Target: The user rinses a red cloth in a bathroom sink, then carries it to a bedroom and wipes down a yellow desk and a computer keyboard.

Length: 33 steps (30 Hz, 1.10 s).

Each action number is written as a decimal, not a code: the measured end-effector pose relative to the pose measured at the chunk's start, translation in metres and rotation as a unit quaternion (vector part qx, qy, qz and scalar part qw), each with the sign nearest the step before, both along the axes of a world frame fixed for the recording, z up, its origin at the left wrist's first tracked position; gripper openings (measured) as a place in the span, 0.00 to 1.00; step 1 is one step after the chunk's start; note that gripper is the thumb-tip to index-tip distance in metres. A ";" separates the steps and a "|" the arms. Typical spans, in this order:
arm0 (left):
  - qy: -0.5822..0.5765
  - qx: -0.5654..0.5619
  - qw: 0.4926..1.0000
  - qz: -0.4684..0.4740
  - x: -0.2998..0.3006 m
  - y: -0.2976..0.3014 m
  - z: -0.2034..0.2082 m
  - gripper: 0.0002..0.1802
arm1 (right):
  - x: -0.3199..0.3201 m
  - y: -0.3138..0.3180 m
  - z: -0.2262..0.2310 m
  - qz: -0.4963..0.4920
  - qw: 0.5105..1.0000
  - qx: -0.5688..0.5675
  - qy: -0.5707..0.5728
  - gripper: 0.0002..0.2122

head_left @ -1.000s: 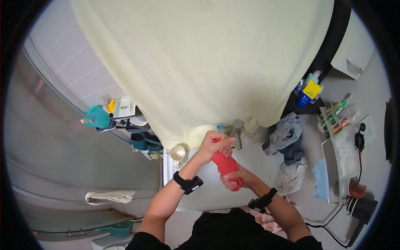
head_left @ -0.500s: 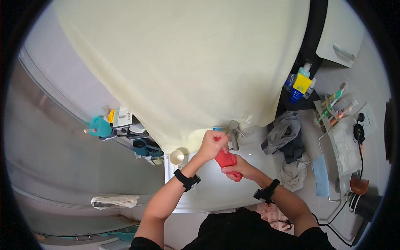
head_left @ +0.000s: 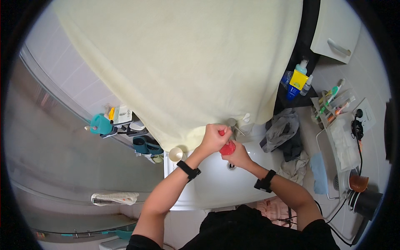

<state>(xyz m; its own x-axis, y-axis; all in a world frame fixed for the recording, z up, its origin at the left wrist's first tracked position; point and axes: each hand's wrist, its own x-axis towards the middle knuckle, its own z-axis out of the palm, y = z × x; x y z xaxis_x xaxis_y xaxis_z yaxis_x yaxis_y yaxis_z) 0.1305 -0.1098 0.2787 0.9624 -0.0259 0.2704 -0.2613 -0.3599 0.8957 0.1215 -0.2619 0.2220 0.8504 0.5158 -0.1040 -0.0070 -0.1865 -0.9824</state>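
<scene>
Bare L hand [head_left: 215,138] clenched round bunched red fabric cloth [head_left: 228,148] at its 10 o'clock, bare R hand [head_left: 238,156] gripping at 4, over glossy white basin [head_left: 208,185]. Prob. wringing step; next calls for firm opposing twist, clear of grey metal tap [head_left: 231,122] at 12.

Lighting diffuse, moderately bright. Pale cloth [head_left: 179,62] shows soft shading toward its lower folds; glass door [head_left: 79,154] dimmer. Edges bow near rim; corners black.
</scene>
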 end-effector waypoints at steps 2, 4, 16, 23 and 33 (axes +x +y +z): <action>-0.018 -0.003 0.999 0.027 0.006 -0.010 -0.009 0.20 | 0.013 0.002 -0.032 -0.075 0.981 -0.038 -0.175 0.19; -0.036 -0.008 0.997 0.062 0.010 -0.005 -0.028 0.19 | 0.018 0.013 -0.036 -0.081 0.981 -0.037 -0.170 0.19; 0.027 -0.218 0.900 0.377 0.019 0.022 -0.108 0.20 | 0.029 0.052 -0.064 -0.069 0.947 -0.262 -0.172 0.22; 0.071 -0.128 0.908 0.392 0.001 0.022 -0.117 0.19 | -0.008 0.063 -0.075 -0.136 0.943 -0.283 -0.110 0.18; 0.058 -0.089 0.950 0.295 -0.023 0.032 -0.085 0.19 | -0.019 0.051 -0.077 -0.085 0.961 -0.201 -0.172 0.19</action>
